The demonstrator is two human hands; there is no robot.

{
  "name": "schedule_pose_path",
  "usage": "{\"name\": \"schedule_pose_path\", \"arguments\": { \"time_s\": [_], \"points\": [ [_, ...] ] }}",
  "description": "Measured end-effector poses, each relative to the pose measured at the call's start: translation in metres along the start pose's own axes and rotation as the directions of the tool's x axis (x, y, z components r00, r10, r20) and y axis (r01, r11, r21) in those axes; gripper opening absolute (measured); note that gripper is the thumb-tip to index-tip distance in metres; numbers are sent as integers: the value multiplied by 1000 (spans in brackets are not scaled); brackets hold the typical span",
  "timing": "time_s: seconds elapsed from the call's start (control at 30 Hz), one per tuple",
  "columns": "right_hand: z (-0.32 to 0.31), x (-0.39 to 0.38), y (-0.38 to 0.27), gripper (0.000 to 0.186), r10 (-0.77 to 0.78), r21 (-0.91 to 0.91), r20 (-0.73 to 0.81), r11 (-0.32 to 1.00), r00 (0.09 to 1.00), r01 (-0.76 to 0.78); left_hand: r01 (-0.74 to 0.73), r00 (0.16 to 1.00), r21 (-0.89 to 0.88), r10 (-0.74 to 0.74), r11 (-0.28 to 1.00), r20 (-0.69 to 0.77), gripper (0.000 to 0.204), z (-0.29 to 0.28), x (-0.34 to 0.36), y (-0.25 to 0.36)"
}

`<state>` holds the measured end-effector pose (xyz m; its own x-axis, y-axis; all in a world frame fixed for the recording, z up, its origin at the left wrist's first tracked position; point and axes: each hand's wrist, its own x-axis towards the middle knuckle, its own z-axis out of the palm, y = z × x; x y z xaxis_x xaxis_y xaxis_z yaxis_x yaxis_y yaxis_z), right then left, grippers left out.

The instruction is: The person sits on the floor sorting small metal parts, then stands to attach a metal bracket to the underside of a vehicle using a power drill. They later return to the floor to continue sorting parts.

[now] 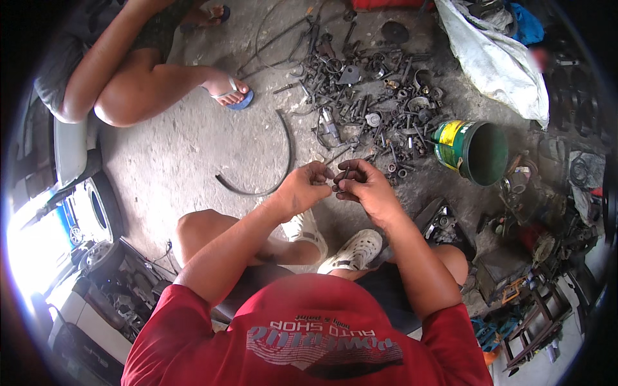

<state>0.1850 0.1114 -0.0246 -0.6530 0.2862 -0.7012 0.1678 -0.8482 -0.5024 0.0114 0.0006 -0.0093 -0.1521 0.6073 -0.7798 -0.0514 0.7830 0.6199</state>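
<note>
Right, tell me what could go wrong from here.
Small part lost: the left hand and right hand work fingertip to fingertip beside the heap; anything dropped could vanish among its similar dark pieces.

Stubbed or cut toes: the other person's foot is in an open sandal near loose metal, so a careless step might hurt.

Trip: the curved strip lies loose on the floor between the two people and could catch a foot.
</note>
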Motion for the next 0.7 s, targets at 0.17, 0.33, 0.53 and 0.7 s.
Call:
{"name": "schedule_pose_path", "arguments": {
  "time_s": [0.17,0.33,0.53,0.7],
  "points": [
    [2,3,14,25,-162,-161,-75,976,984,149,29,999,434,-16,900,-34,48,7,-13,24],
    [6,-1,13,26,-163,-125,-115,981,980,149,-23,999,436,33,900,-17,43,5,-10,20],
    [-15,6,-3,22,-175,0,-327,983,929,186,-43,997,497,72,867,-39,39,5,-9,15],
    [-23,9,8,25,-47,-107,-116,994,992,34,-6,996,446,45,895,-75,44,2,-3,15]
  ]
}}
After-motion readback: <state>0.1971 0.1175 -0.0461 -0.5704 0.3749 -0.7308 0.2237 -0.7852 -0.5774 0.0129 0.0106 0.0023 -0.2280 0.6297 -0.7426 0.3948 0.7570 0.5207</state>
